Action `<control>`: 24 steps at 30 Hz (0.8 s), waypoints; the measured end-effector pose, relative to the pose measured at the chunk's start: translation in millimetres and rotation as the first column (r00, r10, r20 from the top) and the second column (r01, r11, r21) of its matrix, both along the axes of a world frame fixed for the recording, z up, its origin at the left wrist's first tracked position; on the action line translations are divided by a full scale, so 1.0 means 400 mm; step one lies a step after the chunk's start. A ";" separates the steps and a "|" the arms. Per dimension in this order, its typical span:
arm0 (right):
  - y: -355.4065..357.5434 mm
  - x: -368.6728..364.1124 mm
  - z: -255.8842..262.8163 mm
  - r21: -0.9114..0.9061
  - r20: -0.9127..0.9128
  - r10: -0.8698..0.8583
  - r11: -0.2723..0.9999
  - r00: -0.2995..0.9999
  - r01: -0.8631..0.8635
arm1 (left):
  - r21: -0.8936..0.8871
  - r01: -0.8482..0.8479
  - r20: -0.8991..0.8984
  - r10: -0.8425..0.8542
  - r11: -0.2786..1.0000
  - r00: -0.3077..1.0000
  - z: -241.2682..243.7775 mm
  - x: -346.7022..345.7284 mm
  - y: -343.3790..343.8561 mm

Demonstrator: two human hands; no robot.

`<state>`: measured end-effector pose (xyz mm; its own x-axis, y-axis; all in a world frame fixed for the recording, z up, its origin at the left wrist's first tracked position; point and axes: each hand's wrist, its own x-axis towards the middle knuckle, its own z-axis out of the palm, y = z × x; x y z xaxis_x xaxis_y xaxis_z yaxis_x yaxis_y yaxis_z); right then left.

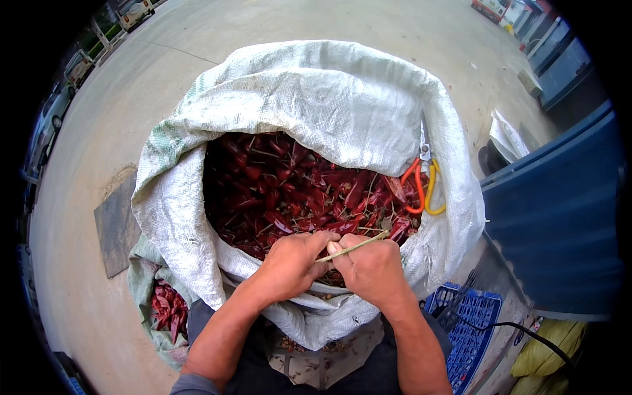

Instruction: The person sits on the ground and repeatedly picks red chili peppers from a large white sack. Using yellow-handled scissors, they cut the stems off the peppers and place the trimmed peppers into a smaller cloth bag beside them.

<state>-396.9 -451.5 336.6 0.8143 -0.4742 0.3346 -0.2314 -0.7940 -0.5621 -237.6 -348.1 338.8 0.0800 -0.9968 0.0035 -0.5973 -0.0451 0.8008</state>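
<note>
A large white woven plastic sack [321, 98] stands before me with its rim rolled outward. Dried red chili peppers [281, 182], mixed with thin stalks and leaf bits, lie inside it. Over the sack's near side my left hand [295, 264] and my right hand [373, 264] meet, knuckles up. Between them they pinch a pale dry stem [363, 245], which slants up to the right across my right hand. My fingertips are partly hidden. Scissors [424, 177] with one orange and one yellow handle rest at the sack's right inner side, blades pointing away from me.
Left of my leg is a greenish sack [148, 276] with more red peppers [169, 306]. A blue plastic crate [469, 331], a black cable [528, 331] and yellow sacks [548, 345] lie at the right. Above them stands a blue metal panel [553, 222]. Vehicles [54, 116] are parked far left.
</note>
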 end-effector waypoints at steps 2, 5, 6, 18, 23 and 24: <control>0.001 0.008 0.023 0.127 0.054 -0.042 0.991 0.998 0.035 | 0.036 -0.012 -0.072 0.015 0.999 0.997 0.013 0.005 0.001; 0.009 0.008 0.028 0.542 0.128 -0.160 0.838 0.979 0.066 | -0.058 -0.050 -0.240 0.034 0.997 0.970 0.037 -0.003 -0.006; 0.009 0.008 0.026 0.633 0.171 -0.202 0.773 0.964 0.050 | -0.045 -0.073 -0.278 0.057 0.996 0.959 0.037 -0.004 -0.005; 0.039 -0.039 0.056 0.882 0.251 0.795 0.047 0.552 -0.469 | 0.146 -0.526 -0.118 0.543 0.838 0.832 -0.024 0.070 -0.074; 0.016 -0.016 0.071 0.942 -0.016 0.412 0.311 0.911 -0.124 | -0.033 -0.430 0.407 0.405 0.902 0.819 -0.166 0.065 -0.098; 0.014 -0.017 0.066 0.936 -0.034 0.307 0.343 0.951 -0.077 | 0.131 -0.423 0.462 0.322 0.897 0.826 -0.147 0.047 -0.107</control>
<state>-403.6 -445.8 363.1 0.9111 -0.2092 -0.3552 -0.3275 0.1559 -0.9319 -219.0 -391.0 279.9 0.4865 -0.8690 -0.0907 -0.7725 -0.4763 0.4200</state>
